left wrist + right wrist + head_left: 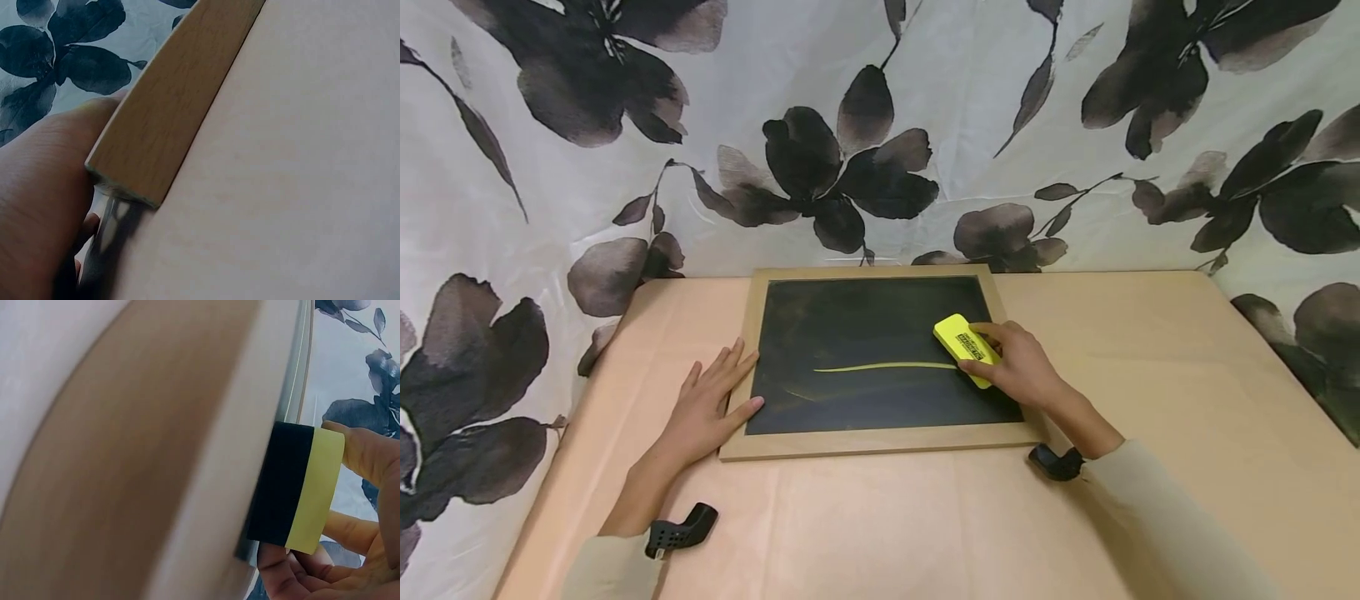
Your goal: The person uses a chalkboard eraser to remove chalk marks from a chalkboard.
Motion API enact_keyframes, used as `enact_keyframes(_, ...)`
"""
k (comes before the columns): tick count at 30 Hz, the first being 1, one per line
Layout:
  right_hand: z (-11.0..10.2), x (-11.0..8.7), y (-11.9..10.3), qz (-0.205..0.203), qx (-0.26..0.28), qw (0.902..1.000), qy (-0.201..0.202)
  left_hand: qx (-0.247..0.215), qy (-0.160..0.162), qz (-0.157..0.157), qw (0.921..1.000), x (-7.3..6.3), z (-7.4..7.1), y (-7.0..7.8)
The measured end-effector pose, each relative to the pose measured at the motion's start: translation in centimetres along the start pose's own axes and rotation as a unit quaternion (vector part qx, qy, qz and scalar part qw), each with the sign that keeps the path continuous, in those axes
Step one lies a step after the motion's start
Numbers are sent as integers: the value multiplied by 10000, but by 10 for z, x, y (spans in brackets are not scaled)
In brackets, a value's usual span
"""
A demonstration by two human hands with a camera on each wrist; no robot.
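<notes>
A wood-framed chalkboard (865, 321) lies on the table, with one yellow chalk line (880, 366) running across its dark surface. At the right end of that line, my right hand (1018, 367) grips a yellow board eraser (962, 340) between thumb and fingers. The right wrist view shows the eraser's black felt side (281, 481) against the board. My left hand (703, 417) rests at the board's left edge, fingers spread, with the thumb on the wooden frame (175, 100).
The light wooden table (865, 525) extends on both sides and in front of the board. Behind it hangs a white cloth (985, 92) with dark flowers. Each wrist wears a black band (681, 532).
</notes>
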State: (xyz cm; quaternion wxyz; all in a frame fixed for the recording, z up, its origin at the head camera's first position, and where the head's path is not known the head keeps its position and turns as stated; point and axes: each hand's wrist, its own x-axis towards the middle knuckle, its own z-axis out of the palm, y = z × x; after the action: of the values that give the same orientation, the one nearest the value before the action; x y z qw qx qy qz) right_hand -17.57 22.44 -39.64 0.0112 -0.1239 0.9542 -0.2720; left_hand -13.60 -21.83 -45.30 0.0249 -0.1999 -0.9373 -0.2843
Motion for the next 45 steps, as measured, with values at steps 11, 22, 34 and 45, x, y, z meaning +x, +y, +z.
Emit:
enact_keyframes(11, 12, 9, -15, -170, 176, 9997, -9, 21, 88, 60, 9999, -2, 0, -1)
enact_keyframes(22, 30, 19, -46, -303, 192, 9993, -116, 57, 126, 118, 9998, 1, 4, 1)
enact_keyframes(34, 55, 30, -81, -385, 83, 9986, -364, 58, 159, 52, 9998, -4, 4, 4)
enact_keyframes(45, 81, 39, -122, -658, 6, 9961, -591, 97, 251, 103, 9996, -7, 8, 5)
